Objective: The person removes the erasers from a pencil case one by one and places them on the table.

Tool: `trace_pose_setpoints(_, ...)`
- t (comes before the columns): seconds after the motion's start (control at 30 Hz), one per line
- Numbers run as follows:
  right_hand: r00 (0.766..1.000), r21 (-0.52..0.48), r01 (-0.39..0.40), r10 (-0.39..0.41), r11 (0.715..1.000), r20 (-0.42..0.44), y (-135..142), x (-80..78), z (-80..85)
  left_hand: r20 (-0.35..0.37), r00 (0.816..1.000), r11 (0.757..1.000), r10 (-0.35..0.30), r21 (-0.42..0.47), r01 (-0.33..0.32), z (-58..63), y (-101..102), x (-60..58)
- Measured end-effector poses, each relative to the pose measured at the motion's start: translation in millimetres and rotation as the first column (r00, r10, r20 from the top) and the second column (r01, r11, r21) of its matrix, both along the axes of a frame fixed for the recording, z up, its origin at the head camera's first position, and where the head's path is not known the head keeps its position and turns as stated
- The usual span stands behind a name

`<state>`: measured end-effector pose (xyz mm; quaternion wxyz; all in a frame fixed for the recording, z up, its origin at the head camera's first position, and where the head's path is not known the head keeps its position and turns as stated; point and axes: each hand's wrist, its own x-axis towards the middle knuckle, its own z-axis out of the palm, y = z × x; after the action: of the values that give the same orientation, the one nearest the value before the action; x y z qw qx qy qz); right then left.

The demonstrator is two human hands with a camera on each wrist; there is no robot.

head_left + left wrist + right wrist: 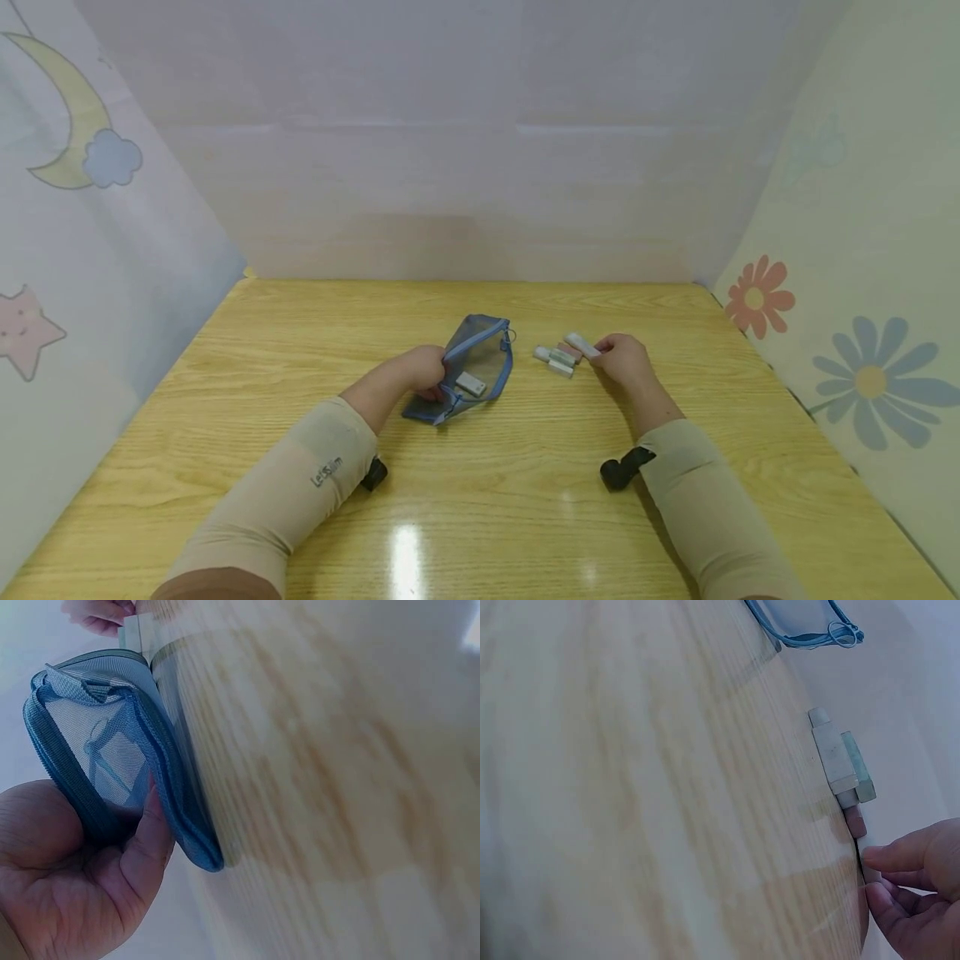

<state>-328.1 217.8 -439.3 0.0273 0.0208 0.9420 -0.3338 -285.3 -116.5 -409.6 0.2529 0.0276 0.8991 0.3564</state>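
A blue mesh zip pouch (481,333) lies on the table with its mouth spread apart, and a small white block (470,384) shows inside it. My left hand (422,371) grips the pouch's near left edge; in the left wrist view the thumb and fingers (146,851) curl round the zipped rim. To the right, my right hand (624,358) pinches the end of a white oblong block (582,345) between thumb and fingers. Against that block lie a pinkish block (570,351) and several whitish and pale green ones (834,756), close together. Their exact kind cannot be told.
The wooden table (495,500) runs back to a pale wall sheet (465,167). Printed panels stand at both sides, one with a moon (67,108) and one with flowers (870,383). A small ring (512,336) hangs from the pouch's zip end.
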Motion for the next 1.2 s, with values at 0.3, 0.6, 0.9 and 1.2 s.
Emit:
trace_pose_setpoints(0.3, 1.0, -0.023, -0.005, 0.005, 1.0, -0.002, 2, 2.4, -0.5, -0.01, 1.0, 1.0, -0.006, -0.005, 0.005, -0.1, 0, 0.4)
trace_pose_setpoints(0.6, 0.999, -0.108, 0.044, -0.047, 0.993, -0.022, 2, 6.1, 2.1, -0.013, 1.0, 1.0, -0.011, -0.006, 0.011, 0.3, 0, 0.2)
trace_pose_setpoints(0.9, 0.998, -0.141, 0.004, -0.013, 0.99, -0.066, -5, 10.1, 11.0, 0.001, 1.0, 1.0, -0.007, -0.012, 0.007, 1.6, 0, 0.6)
trace_pose_setpoints(1.2, 0.999, -0.168, -0.029, 0.021, 0.985, -0.05, -14, 14.2, 18.8, -0.004, 1.0, 1.0, -0.012, -0.022, 0.011, 2.2, 1, 1.2)
